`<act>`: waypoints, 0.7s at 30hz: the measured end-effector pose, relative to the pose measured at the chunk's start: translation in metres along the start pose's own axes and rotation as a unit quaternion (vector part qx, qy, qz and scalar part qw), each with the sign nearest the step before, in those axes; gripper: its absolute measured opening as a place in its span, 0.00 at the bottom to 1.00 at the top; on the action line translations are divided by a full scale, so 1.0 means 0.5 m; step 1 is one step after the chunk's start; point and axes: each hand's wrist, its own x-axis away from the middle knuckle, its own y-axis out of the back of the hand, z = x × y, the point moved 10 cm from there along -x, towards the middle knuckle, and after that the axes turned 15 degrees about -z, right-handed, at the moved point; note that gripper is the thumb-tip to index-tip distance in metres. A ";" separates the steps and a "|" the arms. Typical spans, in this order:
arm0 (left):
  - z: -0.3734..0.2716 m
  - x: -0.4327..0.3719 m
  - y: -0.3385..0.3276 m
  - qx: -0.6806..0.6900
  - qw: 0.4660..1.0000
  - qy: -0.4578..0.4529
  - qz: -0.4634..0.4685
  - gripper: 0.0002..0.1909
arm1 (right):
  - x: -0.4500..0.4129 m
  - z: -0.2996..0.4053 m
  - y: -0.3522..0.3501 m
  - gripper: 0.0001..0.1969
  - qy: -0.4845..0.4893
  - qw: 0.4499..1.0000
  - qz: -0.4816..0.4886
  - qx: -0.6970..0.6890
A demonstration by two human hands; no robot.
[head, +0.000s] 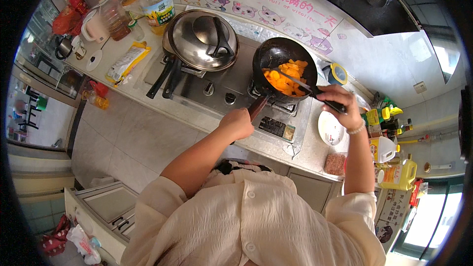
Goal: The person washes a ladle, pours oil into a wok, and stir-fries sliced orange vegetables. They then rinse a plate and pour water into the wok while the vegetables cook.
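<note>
A dark wok (268, 50) stands on the right burner of the gas stove (218, 100). My left hand (238, 123) grips its reddish-brown handle (258, 108) from the near side. Orange slices (290, 75), possibly carrot, lie in the wok. In my right hand (342, 105) is the black handle of a metal spatula (295, 80), whose far end rests among the slices; its blade is partly hidden by them. Left of the wok, a pan with a domed steel lid (205, 40) covers the other burner. A white bowl (331, 128) sits on the counter below my right hand.
At the back left stand a large oil bottle (158, 9), a jug and a glass jar. A yellow-edged packet (127, 62) lies left of the stove. Bottles and jugs (380, 149) crowd the right side, beside a block of reddish, grainy food (335, 164). A range hood (373, 0) overhangs the upper right.
</note>
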 end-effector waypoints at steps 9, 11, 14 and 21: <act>-0.006 0.012 0.016 -0.009 1.000 0.012 0.019 0.18 | -0.022 0.149 0.118 0.14 0.047 0.995 0.007 0.090; -0.001 0.013 0.012 -0.001 1.000 0.015 0.018 0.18 | -0.027 0.141 0.127 0.13 0.025 0.996 -0.009 0.079; 0.005 0.003 0.009 0.000 1.000 0.001 -0.016 0.20 | -0.027 0.098 0.092 0.12 -0.005 0.996 -0.004 0.086; -0.005 0.005 0.011 0.003 1.000 0.002 0.008 0.19 | 0.005 0.000 -0.011 0.12 0.061 0.983 -0.132 0.112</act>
